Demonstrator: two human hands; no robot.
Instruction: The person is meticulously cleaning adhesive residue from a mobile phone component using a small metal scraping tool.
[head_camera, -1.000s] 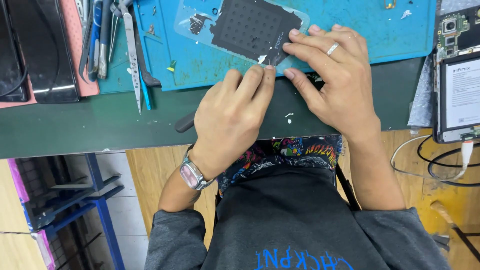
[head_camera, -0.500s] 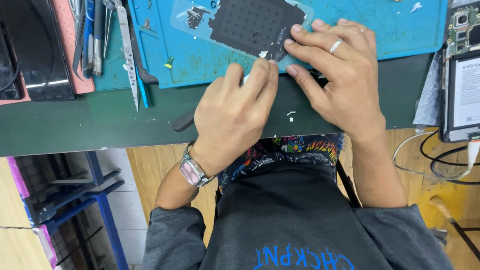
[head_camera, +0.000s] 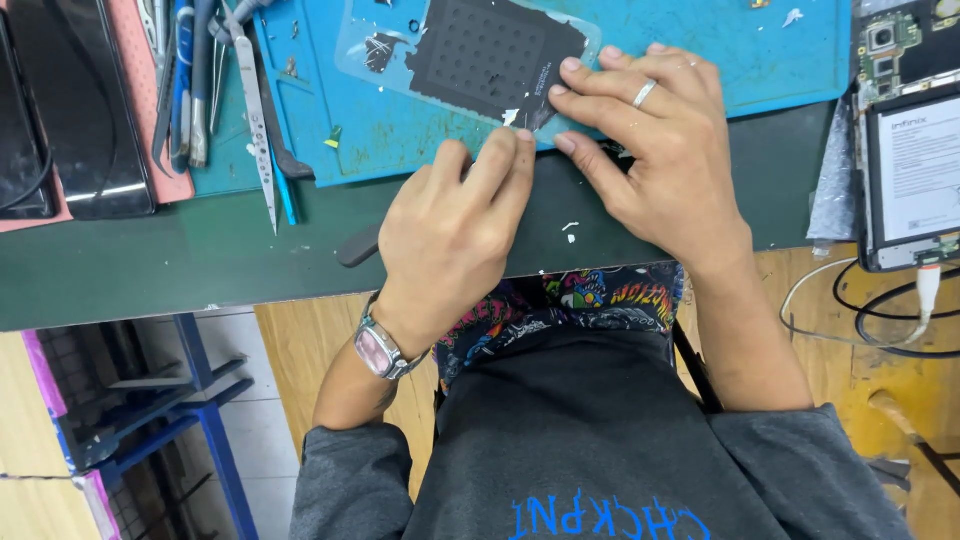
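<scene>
Black perforated adhesive sheet (head_camera: 490, 52) on clear phone back cover (head_camera: 365, 40), blue silicone mat (head_camera: 700, 30) | our left hand (head_camera: 450, 235) fingers (head_camera: 500, 165) pinched shut at its lower corner | right hand (head_camera: 655, 150) fingers pressing edge flat | step: peeling, we judge | next needs slow, steady lift

A black dotted panel (head_camera: 490, 55) lies on a blue mat (head_camera: 700, 40) over a dark green table (head_camera: 150, 260).

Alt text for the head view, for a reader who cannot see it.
Two bare hands work at the near corner of a clear phone back cover with a black pad, on a blue mat: left hand presses, right hand pinches. Tweezers lie left; an opened phone lies right.
</scene>
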